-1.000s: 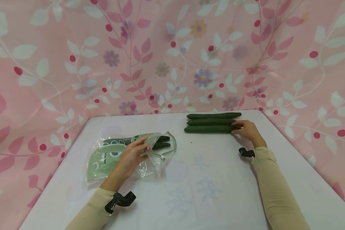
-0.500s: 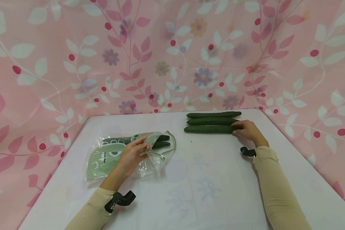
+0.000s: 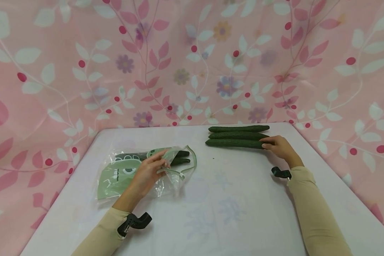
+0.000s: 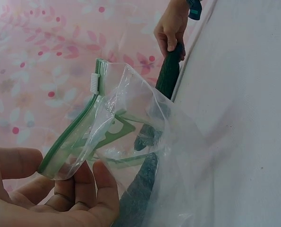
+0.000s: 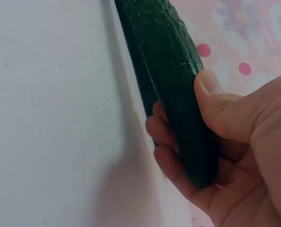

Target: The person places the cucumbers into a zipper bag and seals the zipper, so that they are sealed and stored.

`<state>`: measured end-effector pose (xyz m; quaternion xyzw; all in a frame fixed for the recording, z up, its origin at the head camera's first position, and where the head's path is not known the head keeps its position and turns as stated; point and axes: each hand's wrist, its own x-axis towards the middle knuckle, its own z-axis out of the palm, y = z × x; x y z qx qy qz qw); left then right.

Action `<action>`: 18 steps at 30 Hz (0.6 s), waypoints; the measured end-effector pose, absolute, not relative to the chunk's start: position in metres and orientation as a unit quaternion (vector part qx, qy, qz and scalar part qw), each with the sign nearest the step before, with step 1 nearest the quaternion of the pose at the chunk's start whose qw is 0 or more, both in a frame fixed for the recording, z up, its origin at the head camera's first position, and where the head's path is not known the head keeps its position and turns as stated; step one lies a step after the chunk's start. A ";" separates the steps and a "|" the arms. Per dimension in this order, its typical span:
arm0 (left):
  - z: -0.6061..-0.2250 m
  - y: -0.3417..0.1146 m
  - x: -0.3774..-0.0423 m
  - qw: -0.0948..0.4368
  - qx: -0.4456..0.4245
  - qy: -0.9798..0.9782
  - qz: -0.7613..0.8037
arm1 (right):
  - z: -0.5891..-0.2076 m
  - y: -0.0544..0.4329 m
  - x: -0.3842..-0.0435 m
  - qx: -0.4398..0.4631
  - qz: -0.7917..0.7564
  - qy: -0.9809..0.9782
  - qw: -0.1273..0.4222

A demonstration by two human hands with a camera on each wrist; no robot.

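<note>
Three dark green cucumbers lie side by side at the back right in the head view. My right hand [image 3: 280,149] grips the right end of the nearest cucumber [image 3: 233,143]; in the right wrist view the thumb and fingers wrap round that cucumber [image 5: 171,90]. At the left, my left hand [image 3: 147,174] pinches the rim of a clear zip bag [image 3: 116,183] printed with a green cartoon face. Inside the bag lie cucumbers [image 3: 180,161], their tips showing at its mouth. The left wrist view shows the bag's green zip edge [image 4: 67,132] between thumb and fingers, held apart.
Behind the gripped cucumber lie a middle cucumber [image 3: 236,135] and a far cucumber [image 3: 238,128], close to the back edge of the white-covered table [image 3: 211,206]. A pink floral cloth [image 3: 192,64] hangs behind and at both sides.
My right hand has shifted slightly right and toward me, and the nearest cucumber's right end has tilted a little forward. The left hand keeps holding the bag in place.
</note>
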<state>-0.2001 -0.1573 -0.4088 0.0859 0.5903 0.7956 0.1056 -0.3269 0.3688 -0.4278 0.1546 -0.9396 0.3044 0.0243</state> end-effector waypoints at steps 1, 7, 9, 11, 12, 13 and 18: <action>-0.409 -0.157 -0.200 0.106 0.087 0.590 0.796 | -0.428 0.369 -0.326 0.154 0.310 -0.938 0.028; -0.409 -0.157 -0.201 0.101 0.093 0.597 0.790 | -0.428 0.371 -0.319 0.146 0.332 -0.931 0.051; -0.410 -0.157 -0.202 0.099 0.091 0.598 0.790 | -0.428 0.371 -0.318 0.149 0.339 -0.927 0.054; -0.410 -0.157 -0.202 0.101 0.090 0.597 0.791 | -0.427 0.370 -0.317 0.152 0.346 -0.924 0.053; -0.411 -0.157 -0.202 0.102 0.089 0.597 0.791 | -0.426 0.369 -0.316 0.153 0.349 -0.923 0.050; -0.411 -0.158 -0.202 0.103 0.090 0.597 0.791 | -0.425 0.368 -0.316 0.154 0.353 -0.922 0.048; -0.411 -0.158 -0.202 0.103 0.091 0.596 0.791 | -0.419 0.362 -0.311 0.153 0.372 -0.914 0.040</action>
